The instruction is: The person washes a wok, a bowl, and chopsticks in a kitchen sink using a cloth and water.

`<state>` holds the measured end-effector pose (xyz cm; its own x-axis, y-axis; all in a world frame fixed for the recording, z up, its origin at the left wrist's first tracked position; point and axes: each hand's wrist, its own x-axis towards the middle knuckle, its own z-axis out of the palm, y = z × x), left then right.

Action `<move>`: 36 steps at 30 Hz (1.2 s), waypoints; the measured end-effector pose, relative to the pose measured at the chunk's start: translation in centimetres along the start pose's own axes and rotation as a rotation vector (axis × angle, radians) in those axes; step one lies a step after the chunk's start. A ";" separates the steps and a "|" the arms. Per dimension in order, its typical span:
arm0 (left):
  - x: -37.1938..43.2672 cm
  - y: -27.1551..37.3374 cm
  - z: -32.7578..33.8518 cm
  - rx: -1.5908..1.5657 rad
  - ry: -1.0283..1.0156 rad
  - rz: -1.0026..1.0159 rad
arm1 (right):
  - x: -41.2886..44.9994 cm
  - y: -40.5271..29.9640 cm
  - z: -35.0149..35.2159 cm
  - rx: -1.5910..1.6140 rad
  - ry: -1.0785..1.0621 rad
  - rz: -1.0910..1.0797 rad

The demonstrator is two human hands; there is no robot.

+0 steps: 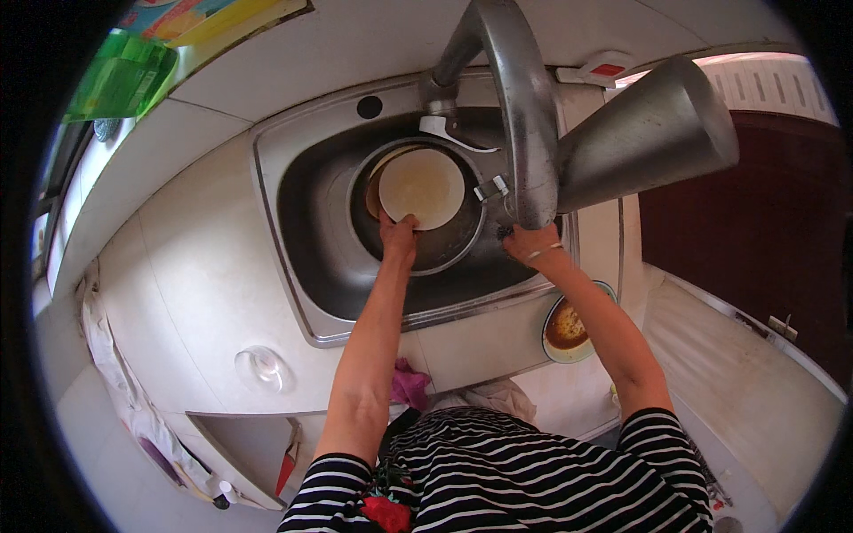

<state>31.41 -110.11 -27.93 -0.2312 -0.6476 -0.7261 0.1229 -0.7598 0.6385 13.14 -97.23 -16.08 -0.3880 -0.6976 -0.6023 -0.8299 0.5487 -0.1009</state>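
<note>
My left hand grips the near rim of a white bowl, thumb inside. The bowl is over a round metal basin standing in the stainless steel sink; another dish shows partly behind the bowl. To the right, my right hand is in the sink beside the basin, partly behind the curved faucet. A dark scrubber seems to be at its fingers, but its hold is hard to make out. A small metal clip-like part lies between the basin and the faucet.
The faucet arches over the sink's right side, with a large metal cylinder beside it. An enamel bowl with brown residue sits on the near right counter edge. A clear glass dish stands at left, a pink cloth at the front edge.
</note>
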 end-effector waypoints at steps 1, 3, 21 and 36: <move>-0.4 0.4 0.3 -0.001 -0.002 -0.001 | -1.0 -0.3 -1.4 -0.002 0.001 0.002; -0.8 1.0 0.5 0.078 -0.063 -0.005 | -1.7 -1.2 -2.6 0.057 0.080 -0.136; -0.2 3.6 -3.2 0.375 -0.147 0.157 | 3.4 -13.0 6.0 0.795 0.084 -0.675; 1.6 2.9 -4.1 0.511 -0.205 0.260 | 4.0 -13.8 7.8 0.780 0.236 -0.683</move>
<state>35.38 -113.61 -28.26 -0.4430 -0.7450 -0.4988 -0.2672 -0.4213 0.8666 26.23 -103.99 -23.25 -0.0747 -0.9950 -0.0659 -0.4468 0.0925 -0.8898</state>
